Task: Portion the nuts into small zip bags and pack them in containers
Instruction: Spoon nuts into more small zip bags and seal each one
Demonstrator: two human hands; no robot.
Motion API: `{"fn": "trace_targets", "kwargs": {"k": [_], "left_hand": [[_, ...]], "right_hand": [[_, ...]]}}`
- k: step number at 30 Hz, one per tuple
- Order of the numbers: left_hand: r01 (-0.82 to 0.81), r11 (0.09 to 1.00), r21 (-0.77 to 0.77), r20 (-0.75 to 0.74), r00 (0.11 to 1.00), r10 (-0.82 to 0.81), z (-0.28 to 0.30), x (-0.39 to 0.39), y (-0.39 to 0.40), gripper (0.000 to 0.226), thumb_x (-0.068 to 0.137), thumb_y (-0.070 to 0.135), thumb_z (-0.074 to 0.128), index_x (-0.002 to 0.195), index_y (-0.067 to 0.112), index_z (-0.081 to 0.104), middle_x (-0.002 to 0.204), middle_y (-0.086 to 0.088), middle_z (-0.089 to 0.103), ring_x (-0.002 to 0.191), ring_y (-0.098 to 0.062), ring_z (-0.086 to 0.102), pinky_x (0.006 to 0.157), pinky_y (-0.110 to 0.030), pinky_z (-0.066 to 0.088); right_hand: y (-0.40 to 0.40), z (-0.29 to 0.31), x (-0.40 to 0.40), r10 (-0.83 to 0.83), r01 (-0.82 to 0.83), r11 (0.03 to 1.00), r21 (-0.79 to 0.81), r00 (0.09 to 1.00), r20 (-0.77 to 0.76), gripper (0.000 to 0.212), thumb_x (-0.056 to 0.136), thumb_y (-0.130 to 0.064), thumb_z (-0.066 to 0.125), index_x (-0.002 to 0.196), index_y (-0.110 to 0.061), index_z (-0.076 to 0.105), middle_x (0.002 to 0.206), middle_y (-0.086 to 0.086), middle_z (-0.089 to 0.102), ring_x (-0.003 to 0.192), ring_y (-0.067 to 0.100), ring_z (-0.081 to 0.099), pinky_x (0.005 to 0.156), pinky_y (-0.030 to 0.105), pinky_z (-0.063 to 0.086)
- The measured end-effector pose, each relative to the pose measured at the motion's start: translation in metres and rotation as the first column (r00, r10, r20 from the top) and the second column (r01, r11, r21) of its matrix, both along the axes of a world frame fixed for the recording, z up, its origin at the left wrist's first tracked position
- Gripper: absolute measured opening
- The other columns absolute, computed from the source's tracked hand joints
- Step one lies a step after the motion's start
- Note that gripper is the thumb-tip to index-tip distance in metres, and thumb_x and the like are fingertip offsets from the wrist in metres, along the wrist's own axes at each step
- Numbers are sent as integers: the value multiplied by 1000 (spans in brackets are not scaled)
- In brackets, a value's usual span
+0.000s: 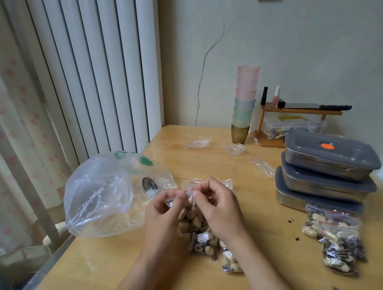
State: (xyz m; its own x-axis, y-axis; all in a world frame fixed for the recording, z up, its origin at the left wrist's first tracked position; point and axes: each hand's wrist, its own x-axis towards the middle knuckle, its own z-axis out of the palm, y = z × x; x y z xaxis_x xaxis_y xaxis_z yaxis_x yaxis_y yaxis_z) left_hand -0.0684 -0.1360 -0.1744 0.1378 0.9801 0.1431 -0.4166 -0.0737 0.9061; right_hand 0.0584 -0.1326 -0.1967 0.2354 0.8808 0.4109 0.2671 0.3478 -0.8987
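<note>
Both hands (189, 202) on zip bag (191, 216)

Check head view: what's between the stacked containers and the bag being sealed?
Mostly bare table between the stacked containers and the held zip bag; one empty zip bag lies there.

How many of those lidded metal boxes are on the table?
3, in one stack at the table's right side: top box, middle box, bottom box. The lids are on, so I cannot tell what is inside.
</note>
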Motion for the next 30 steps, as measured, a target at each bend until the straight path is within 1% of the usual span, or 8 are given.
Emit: {"fn": "trace_targets", "kwargs": {"k": [9, 14, 18, 20, 23, 26, 28, 30], "left_hand": [[-92, 996, 12, -96, 991, 93, -8, -2, 8, 21, 96, 10, 66, 98, -10, 62, 71, -13, 66, 58, -16, 62, 49, -24, 52], [-47, 999, 22, -125, 991, 49, -12, -3, 9, 19, 97, 14, 66, 99, -5, 63, 72, -13, 67, 62, -20, 63, 51, -29, 54], [-5, 1000, 13, -118, 993, 7, -14, -2, 9, 21, 97, 16, 67, 100, -4, 64, 74, -26, 67, 62, -30, 64, 54, -36, 56], [-23, 999, 44, -143, 989, 29, -14, -2, 9, 17, 96, 14, 67, 97, -3, 67, 75, -25, 69, 62, -28, 65, 55, -35, 56], [-53, 997, 55, -99, 993, 59, -12, 0, 8, 15, 96, 4, 64, 94, -11, 64, 67, -15, 63, 55, -16, 59, 48, -23, 51], [-57, 996, 69, -93, 994, 63, -11, 0, 7, 10, 96, -1, 63, 93, -10, 63, 61, -4, 65, 52, -9, 61, 46, -20, 49], [-63, 995, 75, -98, 993, 71, -12, 0, 7, 9, 95, 1, 64, 92, -7, 64, 62, -3, 66, 54, -10, 63, 47, -21, 50], [-56, 996, 75, -105, 992, 64, -12, -1, 7, 12, 95, 6, 66, 94, -6, 65, 65, -8, 66, 56, -15, 62, 47, -25, 49]], "right_hand": [[1, 0, 1, 31, -32, 998, -56, 999, -28, 12, 99, -11, 67, 86, -11, 68, 80, -8, 72, 76, 7, 67, 71, 24, 50], [1, 0, 3, 26, -28, 998, -63, 999, -30, 15, 99, -12, 67, 84, -11, 67, 74, -11, 68, 71, 5, 62, 68, 23, 48], [2, -1, 3, -6, 6, 999, -38, 1000, 12, 16, 98, -11, 66, 83, -9, 63, 70, -11, 63, 66, 4, 56, 65, 22, 46], [3, -3, 2, -22, 23, 999, -27, 999, 36, 16, 98, -12, 65, 82, -10, 62, 71, -5, 63, 66, 6, 56, 64, 24, 47], [2, -3, 1, -11, 11, 1000, -4, 999, 39, 14, 97, -12, 66, 84, -12, 64, 77, -3, 68, 70, 6, 60, 67, 24, 50], [1, -3, -1, 47, -47, 999, -22, 999, 4, 10, 95, -22, 65, 87, -16, 67, 86, 0, 74, 79, 17, 69, 74, 37, 57], [1, -3, -1, 66, -67, 997, -35, 998, -11, 10, 95, -24, 64, 88, -18, 68, 90, 2, 76, 84, 23, 71, 79, 42, 59], [1, -4, 0, 46, -46, 999, -21, 999, 2, 11, 97, -19, 64, 87, -19, 69, 89, -1, 76, 82, 21, 70, 75, 39, 58]]}}
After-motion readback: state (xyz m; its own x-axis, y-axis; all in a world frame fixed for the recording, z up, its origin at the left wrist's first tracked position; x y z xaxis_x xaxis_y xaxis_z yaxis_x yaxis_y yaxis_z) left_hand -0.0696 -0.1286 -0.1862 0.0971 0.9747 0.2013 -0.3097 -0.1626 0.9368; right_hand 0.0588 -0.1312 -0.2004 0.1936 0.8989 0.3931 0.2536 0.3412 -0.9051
